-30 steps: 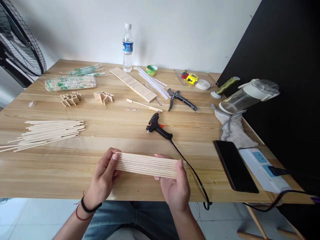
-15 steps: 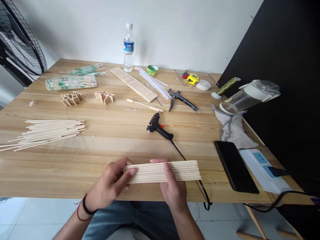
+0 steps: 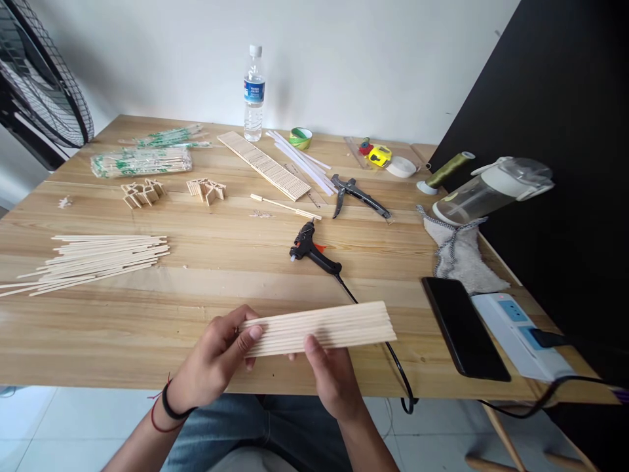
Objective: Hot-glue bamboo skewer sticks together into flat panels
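A flat panel of wooden sticks (image 3: 339,324), laid side by side, is held above the table's front edge. My left hand (image 3: 216,357) grips its left end, thumb on top and fingers behind. Below its middle, my right hand (image 3: 337,380) holds the lower edge with the thumb on the front face; its other fingers are mostly hidden behind. The black glue gun (image 3: 314,252) lies beyond the panel, its cord passing behind it. Loose sticks (image 3: 108,255) are spread at the left.
Farther back are a long stick panel (image 3: 265,165), a cutter tool (image 3: 361,196), small stick pieces (image 3: 206,190), bagged sticks (image 3: 142,162) and a water bottle (image 3: 253,95). A phone (image 3: 462,328) and power strip (image 3: 521,334) lie at the right.
The panel's right end has tilted up and its face has turned more toward the camera. My right hand has slid left along the lower edge, its thumb now lower on the panel.
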`<state>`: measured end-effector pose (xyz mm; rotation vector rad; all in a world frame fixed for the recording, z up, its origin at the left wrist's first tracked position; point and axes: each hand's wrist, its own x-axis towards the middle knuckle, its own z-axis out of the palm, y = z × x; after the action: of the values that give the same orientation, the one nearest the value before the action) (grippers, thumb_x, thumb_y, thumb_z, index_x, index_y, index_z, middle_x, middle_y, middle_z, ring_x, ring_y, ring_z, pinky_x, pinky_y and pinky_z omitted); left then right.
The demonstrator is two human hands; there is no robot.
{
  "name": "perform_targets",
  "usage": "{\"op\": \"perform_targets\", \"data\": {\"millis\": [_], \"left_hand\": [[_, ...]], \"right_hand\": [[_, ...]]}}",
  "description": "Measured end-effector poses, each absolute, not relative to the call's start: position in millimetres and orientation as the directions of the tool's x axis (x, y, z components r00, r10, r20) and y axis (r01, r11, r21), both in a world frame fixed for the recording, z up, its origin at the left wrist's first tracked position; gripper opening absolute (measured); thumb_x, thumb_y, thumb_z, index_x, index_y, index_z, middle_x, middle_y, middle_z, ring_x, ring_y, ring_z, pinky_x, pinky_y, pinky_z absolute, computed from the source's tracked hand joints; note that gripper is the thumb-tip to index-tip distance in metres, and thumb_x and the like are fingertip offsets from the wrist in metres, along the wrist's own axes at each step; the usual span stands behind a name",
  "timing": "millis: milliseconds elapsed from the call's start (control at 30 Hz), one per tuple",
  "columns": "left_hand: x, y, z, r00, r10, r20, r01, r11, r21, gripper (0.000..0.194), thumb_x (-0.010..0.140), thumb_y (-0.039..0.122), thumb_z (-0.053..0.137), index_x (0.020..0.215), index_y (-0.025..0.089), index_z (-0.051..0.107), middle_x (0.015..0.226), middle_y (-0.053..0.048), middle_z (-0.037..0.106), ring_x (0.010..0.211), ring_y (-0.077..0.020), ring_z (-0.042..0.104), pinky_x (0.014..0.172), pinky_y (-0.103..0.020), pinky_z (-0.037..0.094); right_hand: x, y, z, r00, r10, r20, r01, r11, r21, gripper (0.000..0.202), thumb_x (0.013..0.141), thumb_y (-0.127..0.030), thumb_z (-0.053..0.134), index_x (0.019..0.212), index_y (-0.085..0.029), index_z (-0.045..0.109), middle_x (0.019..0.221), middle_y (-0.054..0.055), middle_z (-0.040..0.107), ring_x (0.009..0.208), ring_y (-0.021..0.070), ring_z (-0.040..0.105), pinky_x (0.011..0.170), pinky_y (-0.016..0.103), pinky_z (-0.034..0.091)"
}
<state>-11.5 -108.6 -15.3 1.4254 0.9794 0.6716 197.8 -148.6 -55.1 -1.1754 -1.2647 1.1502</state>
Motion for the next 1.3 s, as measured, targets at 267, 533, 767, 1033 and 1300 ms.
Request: {"op": "perform_targets", "data": {"millis": [267, 533, 767, 1033, 1300], "left_hand": [[-9.4, -108.3, -16.5, 0.418, 0.897, -0.144, 0.152, 0.088, 0.984, 0.041, 0.109, 0.053, 0.050, 0.089, 0.019, 0.061, 0.070, 0.003, 0.061, 0.064, -0.0122, 0.052, 0.063, -0.025, 0.040], [-9.9, -109.5, -22.2, 0.418, 0.893, -0.168, 0.182, 0.099, 0.978, 0.038, 0.108, 0.054, 0.050, 0.095, 0.019, 0.062, 0.076, 0.002, 0.058, 0.066, -0.0127, 0.055, 0.061, -0.024, 0.043], [-10.1, -109.7, -23.0, 0.422, 0.899, -0.115, 0.219, 0.022, 0.976, 0.036, 0.110, 0.051, 0.047, 0.094, 0.020, 0.059, 0.077, 0.002, 0.060, 0.067, -0.0134, 0.054, 0.063, -0.025, 0.042], [-7.7, -107.1, -16.1, 0.475, 0.877, -0.076, 0.235, -0.043, 0.971, 0.037, 0.111, 0.047, 0.046, 0.093, 0.019, 0.062, 0.075, 0.001, 0.061, 0.067, -0.0137, 0.055, 0.065, -0.025, 0.042], [-9.8, -108.1, -19.5, 0.411, 0.905, -0.111, 0.195, 0.032, 0.980, 0.039, 0.110, 0.050, 0.046, 0.090, 0.019, 0.058, 0.070, 0.002, 0.059, 0.063, -0.0129, 0.054, 0.061, -0.025, 0.039]], "right_hand": [[193.2, -142.5, -50.4, -0.022, 0.997, 0.069, -0.049, 0.068, -0.996, 0.044, 0.110, -0.049, 0.050, 0.081, -0.022, 0.067, 0.073, 0.002, 0.067, 0.070, 0.0196, 0.063, 0.074, 0.033, 0.049], [192.4, -144.6, -49.9, -0.071, 0.993, 0.099, 0.234, 0.113, -0.966, 0.032, 0.105, -0.043, 0.060, 0.085, -0.021, 0.073, 0.082, 0.005, 0.075, 0.081, 0.0225, 0.070, 0.078, 0.033, 0.053], [189.5, -138.3, -37.0, -0.111, 0.981, 0.162, 0.282, 0.187, -0.941, 0.026, 0.103, -0.031, 0.060, 0.081, -0.022, 0.071, 0.079, 0.003, 0.076, 0.078, 0.0197, 0.071, 0.077, 0.028, 0.053], [191.7, -141.7, -37.2, -0.159, 0.979, 0.126, 0.255, 0.164, -0.953, 0.040, 0.108, -0.036, 0.053, 0.074, -0.022, 0.070, 0.077, 0.002, 0.074, 0.078, 0.0189, 0.069, 0.080, 0.030, 0.051], [193.9, -140.8, -42.7, -0.125, 0.990, 0.071, 0.045, 0.077, -0.996, 0.057, 0.112, -0.051, 0.043, 0.074, -0.020, 0.072, 0.069, 0.004, 0.070, 0.065, 0.0181, 0.063, 0.067, 0.031, 0.048]]}}
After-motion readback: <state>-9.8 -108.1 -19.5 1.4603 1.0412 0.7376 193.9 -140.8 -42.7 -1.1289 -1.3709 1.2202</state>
